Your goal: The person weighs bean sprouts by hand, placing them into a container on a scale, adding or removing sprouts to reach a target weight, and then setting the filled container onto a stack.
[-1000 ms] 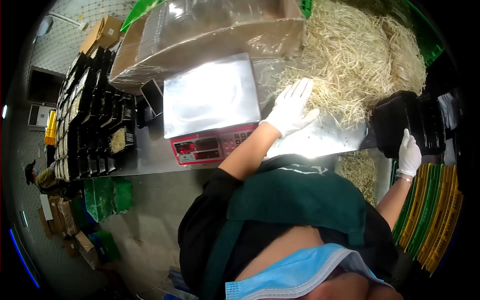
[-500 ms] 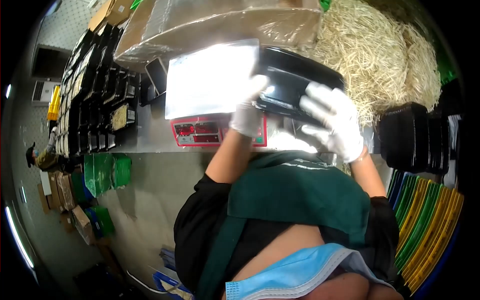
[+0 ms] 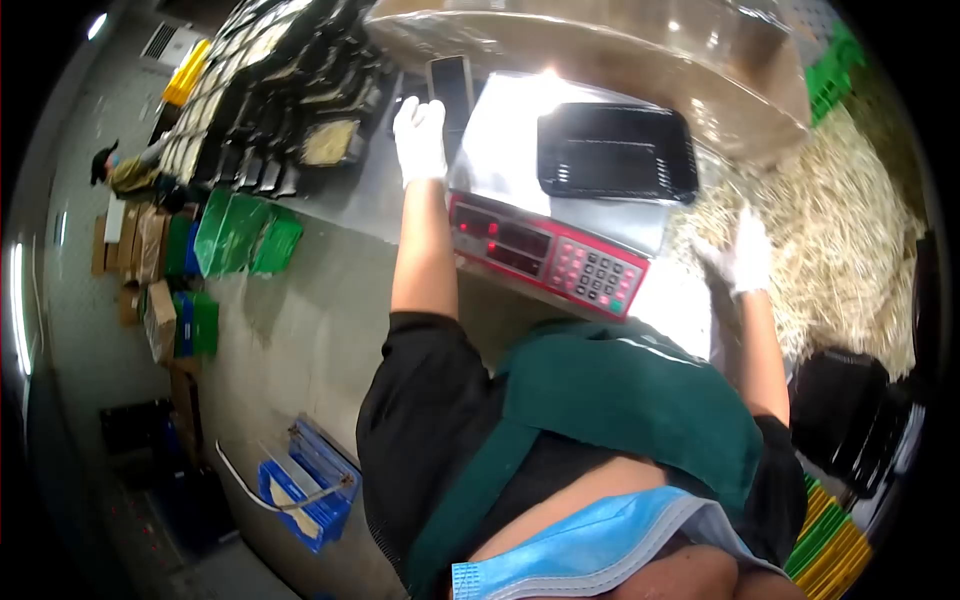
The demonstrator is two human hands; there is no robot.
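A black plastic tray (image 3: 616, 152) rests on the metal plate of a weighing scale (image 3: 545, 255) with a red front panel, lit digits and a keypad. My left hand (image 3: 420, 142), in a white glove, reaches left of the scale, close beside a phone (image 3: 451, 92). Its fingers are partly spread, and I see nothing held. My right hand (image 3: 742, 256), also gloved, is at the edge of a heap of pale shredded filler (image 3: 835, 240), right of the scale. Its thumb stands apart from the fingers, which blur slightly against the strands.
Stacked black trays (image 3: 255, 110) with pale filler stand at the far left. A plastic-wrapped carton (image 3: 600, 55) lies behind the scale. More black trays (image 3: 845, 415) are at the right. A blue crate (image 3: 315, 485) sits on the floor; another person (image 3: 135, 175) is far left.
The black tray, earlier between my hands, now lies on the scale. My left hand has moved left toward the phone, my right hand right to the filler. The view has turned.
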